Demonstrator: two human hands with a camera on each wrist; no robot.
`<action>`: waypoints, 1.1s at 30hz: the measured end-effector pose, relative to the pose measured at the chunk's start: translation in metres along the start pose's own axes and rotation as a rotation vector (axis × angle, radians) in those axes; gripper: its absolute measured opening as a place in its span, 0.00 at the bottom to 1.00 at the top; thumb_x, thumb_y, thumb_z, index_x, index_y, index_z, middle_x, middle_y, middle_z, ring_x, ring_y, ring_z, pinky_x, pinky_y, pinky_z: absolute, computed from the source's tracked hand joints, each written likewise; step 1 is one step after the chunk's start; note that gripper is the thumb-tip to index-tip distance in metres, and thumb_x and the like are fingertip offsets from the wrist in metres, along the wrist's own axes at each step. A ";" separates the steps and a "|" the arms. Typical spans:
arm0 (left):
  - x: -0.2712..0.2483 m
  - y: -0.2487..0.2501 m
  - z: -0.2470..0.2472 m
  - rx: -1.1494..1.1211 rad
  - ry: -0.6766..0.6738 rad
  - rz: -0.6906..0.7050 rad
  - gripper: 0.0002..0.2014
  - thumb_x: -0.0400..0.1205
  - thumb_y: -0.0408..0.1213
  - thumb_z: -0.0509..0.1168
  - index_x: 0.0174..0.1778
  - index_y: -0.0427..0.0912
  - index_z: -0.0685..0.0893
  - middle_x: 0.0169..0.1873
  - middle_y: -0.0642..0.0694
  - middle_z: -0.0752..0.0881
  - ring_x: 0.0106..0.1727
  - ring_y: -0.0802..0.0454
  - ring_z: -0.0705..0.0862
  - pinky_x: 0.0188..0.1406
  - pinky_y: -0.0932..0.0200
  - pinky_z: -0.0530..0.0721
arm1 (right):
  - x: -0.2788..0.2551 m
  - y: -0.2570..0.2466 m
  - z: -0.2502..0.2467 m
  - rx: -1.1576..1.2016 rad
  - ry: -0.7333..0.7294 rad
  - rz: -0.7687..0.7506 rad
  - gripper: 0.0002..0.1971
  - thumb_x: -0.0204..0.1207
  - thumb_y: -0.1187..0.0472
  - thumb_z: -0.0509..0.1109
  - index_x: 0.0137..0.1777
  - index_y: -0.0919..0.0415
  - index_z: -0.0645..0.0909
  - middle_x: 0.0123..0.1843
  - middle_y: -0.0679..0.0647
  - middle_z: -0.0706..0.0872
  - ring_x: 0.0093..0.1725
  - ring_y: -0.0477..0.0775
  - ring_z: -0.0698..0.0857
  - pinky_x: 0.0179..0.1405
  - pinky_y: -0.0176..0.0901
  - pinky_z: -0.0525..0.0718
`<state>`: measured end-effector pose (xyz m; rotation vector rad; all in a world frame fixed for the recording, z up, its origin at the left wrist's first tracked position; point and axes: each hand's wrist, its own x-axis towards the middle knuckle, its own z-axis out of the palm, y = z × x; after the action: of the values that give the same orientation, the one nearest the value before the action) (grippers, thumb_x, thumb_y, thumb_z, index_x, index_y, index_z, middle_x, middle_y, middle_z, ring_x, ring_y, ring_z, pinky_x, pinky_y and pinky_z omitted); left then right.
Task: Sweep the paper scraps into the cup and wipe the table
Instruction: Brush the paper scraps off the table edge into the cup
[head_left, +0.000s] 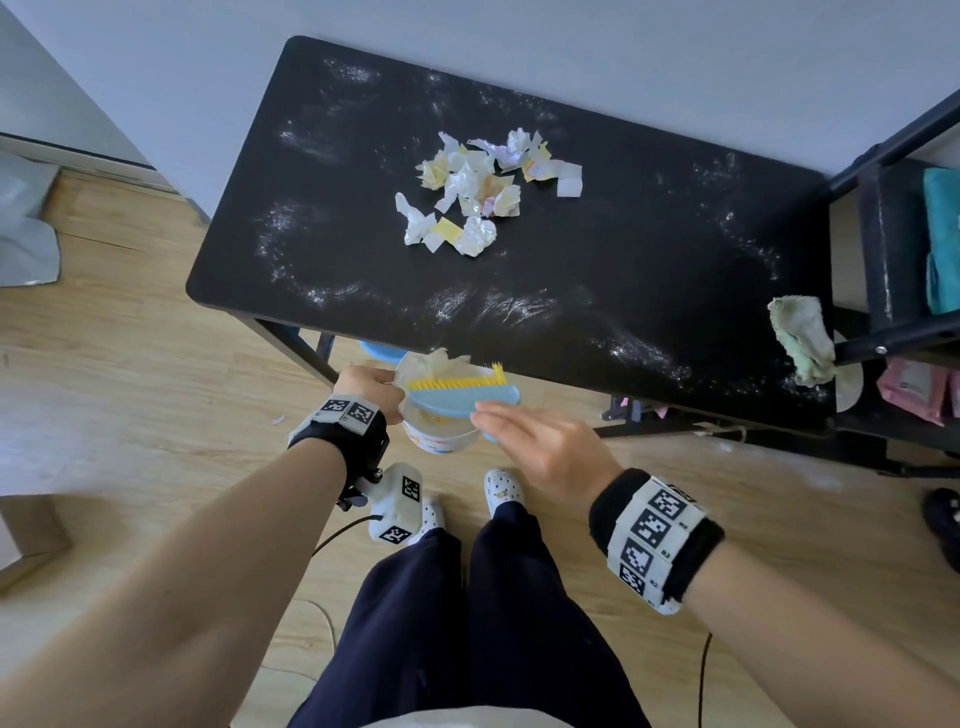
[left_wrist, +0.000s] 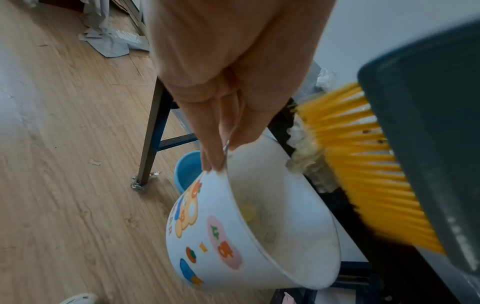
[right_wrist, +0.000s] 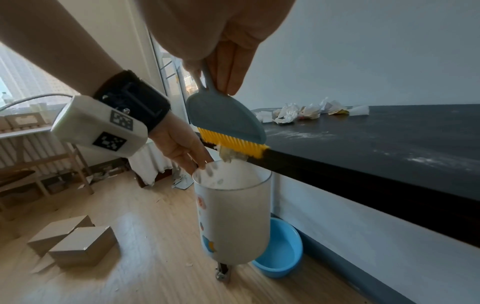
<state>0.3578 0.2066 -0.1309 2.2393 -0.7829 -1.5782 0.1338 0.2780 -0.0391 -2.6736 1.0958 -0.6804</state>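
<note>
My left hand (head_left: 370, 389) pinches the rim of a white cup (head_left: 439, 434) with cartoon prints, held just below the black table's (head_left: 623, 291) near edge. My right hand (head_left: 540, 441) grips a blue brush (head_left: 457, 397) with yellow bristles by its handle. The bristles (right_wrist: 233, 144) sit at the table edge over the cup's mouth (right_wrist: 233, 176), pushing a crumpled scrap (right_wrist: 231, 155) off the edge. A pile of paper scraps (head_left: 483, 192) lies further back on the table. White dust streaks the tabletop. A few scraps (left_wrist: 249, 214) lie inside the cup.
A crumpled rag (head_left: 802, 338) hangs at the table's right end beside a dark shelf rack (head_left: 893, 249). A blue basin (right_wrist: 280, 251) stands on the wooden floor under the table. Cardboard boxes (right_wrist: 75, 242) sit on the floor to the left.
</note>
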 end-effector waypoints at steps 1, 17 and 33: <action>-0.003 0.001 -0.002 -0.014 0.001 -0.002 0.08 0.68 0.26 0.70 0.32 0.45 0.89 0.39 0.37 0.91 0.45 0.39 0.91 0.53 0.41 0.89 | -0.001 0.000 0.001 -0.005 -0.018 -0.006 0.15 0.68 0.77 0.72 0.54 0.68 0.87 0.53 0.61 0.90 0.48 0.55 0.91 0.39 0.46 0.90; -0.022 -0.006 -0.022 -0.030 0.023 0.039 0.14 0.73 0.21 0.64 0.47 0.38 0.91 0.42 0.37 0.89 0.49 0.36 0.90 0.53 0.38 0.88 | 0.030 -0.003 -0.015 0.146 0.040 0.433 0.16 0.79 0.55 0.56 0.54 0.61 0.84 0.32 0.55 0.87 0.28 0.61 0.84 0.24 0.49 0.83; 0.005 -0.002 -0.015 -0.048 0.064 0.046 0.16 0.72 0.22 0.65 0.51 0.38 0.90 0.54 0.39 0.87 0.49 0.38 0.88 0.53 0.37 0.88 | 0.113 0.107 -0.067 -0.003 0.281 0.515 0.14 0.81 0.67 0.63 0.64 0.64 0.82 0.39 0.63 0.88 0.32 0.60 0.81 0.40 0.33 0.75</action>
<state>0.3736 0.2042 -0.1304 2.2103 -0.7653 -1.4814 0.1061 0.1237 0.0245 -2.1845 1.7628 -0.9535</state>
